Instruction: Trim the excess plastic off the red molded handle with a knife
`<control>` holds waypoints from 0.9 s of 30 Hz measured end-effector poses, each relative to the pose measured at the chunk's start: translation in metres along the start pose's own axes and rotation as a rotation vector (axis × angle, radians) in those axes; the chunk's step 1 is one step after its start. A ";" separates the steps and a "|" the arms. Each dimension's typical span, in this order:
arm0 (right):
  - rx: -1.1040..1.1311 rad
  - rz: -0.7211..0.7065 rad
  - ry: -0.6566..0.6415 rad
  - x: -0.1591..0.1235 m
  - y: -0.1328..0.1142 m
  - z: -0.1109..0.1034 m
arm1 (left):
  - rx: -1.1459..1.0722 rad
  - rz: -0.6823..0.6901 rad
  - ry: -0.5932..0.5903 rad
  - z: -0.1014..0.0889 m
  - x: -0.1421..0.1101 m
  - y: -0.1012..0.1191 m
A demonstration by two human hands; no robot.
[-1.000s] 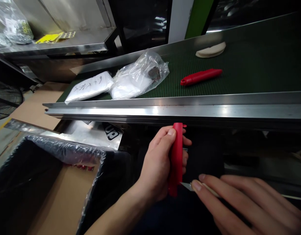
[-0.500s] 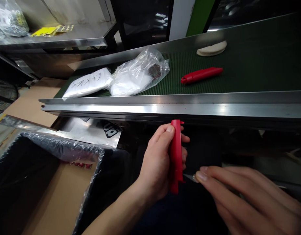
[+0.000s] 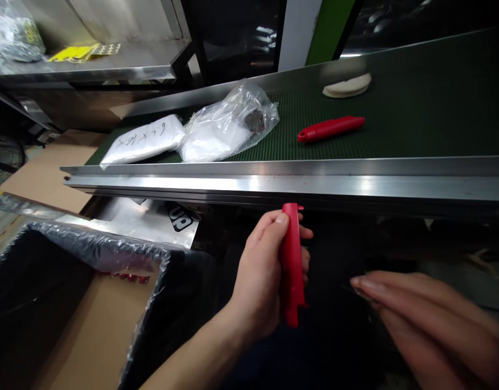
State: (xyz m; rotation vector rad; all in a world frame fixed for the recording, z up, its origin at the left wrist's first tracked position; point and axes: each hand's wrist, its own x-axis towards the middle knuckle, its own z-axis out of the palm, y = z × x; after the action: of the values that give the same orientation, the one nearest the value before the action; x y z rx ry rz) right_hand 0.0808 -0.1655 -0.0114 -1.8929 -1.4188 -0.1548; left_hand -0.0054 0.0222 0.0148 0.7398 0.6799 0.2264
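Note:
My left hand (image 3: 255,284) is wrapped round a red plastic handle (image 3: 292,265) and holds it upright just below the steel rail (image 3: 274,181) of a conveyor. My right hand (image 3: 420,314) is a little to the right of the handle and apart from it, somewhat blurred. Its fingers are pressed together in a pinch on a thin blade that barely shows at the fingertips. A second red handle (image 3: 330,128) lies flat on the green belt (image 3: 415,119) beyond the rail.
Two clear plastic bags (image 3: 229,124) of white contents lie on the belt at the left, and a beige curved piece (image 3: 347,86) farther back. A cardboard box lined with plastic film (image 3: 111,254) stands open at lower left. A steel shelf (image 3: 111,59) is behind.
My right hand has drawn the blade away from the lower end of the red handle, to the right. My left hand keeps the handle in about the same place.

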 end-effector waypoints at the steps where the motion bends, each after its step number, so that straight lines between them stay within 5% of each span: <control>1: -0.001 0.065 0.034 0.003 -0.003 0.002 | 0.008 0.006 -0.009 0.000 -0.001 -0.001; 9: 0.032 0.245 0.126 0.030 -0.028 0.014 | 0.157 0.056 -0.105 -0.004 -0.009 -0.012; 27: -0.178 -0.122 0.029 0.051 0.001 0.003 | 0.254 -0.022 -0.034 0.007 -0.017 -0.012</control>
State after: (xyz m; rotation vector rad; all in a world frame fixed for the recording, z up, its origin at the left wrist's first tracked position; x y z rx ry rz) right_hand 0.0998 -0.1240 0.0118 -1.9373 -1.5450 -0.3776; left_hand -0.0144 0.0024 0.0189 0.9764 0.6918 0.1073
